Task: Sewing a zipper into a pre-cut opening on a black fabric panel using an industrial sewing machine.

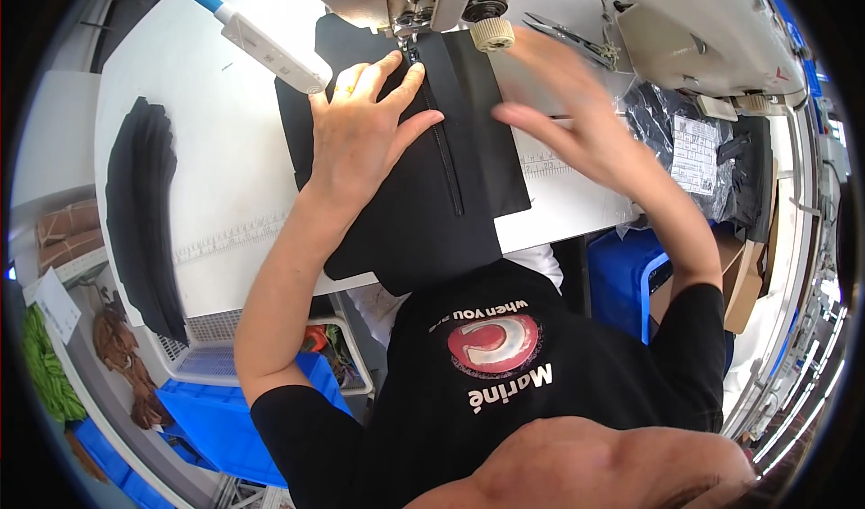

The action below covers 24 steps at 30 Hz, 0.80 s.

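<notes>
Black fabric (378, 239) with a long zipper (441, 149) lies under the presser foot (405, 42) of a white sewing machine (739, 45). My left hand (360, 140) rests on the fabric left of the zipper, fingers stretched out and apart, their tips close to the foot. My right hand (577, 122) is motion-blurred at the fabric's right edge, thumb out and fingers extended beside the knurled knob (492, 35); it holds nothing that I can make out. A pale plastic device (270, 49) on a blue tube hangs just left of my left hand.
The white table (225, 194) bears printed rulers, stacked dark strips (140, 212) at left, and shears (563, 36) and wrapped packages (662, 149) at right. Blue crates (216, 428), a white basket (198, 356), another blue bin (622, 275) and bundles of green material (50, 365) sit below.
</notes>
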### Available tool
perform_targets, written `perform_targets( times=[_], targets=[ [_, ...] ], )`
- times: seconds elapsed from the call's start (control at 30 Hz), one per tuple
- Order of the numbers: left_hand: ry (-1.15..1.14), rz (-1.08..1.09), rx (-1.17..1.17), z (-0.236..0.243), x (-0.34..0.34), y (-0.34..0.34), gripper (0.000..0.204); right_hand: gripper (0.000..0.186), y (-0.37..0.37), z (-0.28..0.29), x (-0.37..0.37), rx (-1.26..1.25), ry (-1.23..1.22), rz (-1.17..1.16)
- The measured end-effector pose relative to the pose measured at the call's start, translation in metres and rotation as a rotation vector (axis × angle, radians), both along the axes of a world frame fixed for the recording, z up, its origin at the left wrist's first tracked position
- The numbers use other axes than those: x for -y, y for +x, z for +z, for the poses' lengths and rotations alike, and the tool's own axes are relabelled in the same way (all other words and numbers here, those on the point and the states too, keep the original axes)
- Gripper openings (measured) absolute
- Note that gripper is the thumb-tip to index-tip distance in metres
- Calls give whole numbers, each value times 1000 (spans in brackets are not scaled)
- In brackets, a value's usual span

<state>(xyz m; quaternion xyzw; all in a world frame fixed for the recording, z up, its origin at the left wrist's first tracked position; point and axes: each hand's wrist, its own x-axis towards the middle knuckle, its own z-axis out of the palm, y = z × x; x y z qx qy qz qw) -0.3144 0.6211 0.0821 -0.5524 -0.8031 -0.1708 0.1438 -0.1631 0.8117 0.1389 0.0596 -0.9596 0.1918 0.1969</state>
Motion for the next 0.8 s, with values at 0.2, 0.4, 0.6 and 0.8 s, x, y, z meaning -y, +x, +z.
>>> perform_targets(
  times=[0.2,0.4,0.6,0.8],
  targets=[
    [27,-25,-4,-1,-4,0,49,77,-73,-36,-14,309,180,41],
    [32,-38,34,1,-6,0,49,76,-74,-50,-18,43,235,47],
    [51,-23,15,0,-4,1,48,48,-59,-58,-10,-126,268,32],
    [27,-26,25,0,-1,2,46,28,-53,-56,-1,-118,177,57]
  ],
)
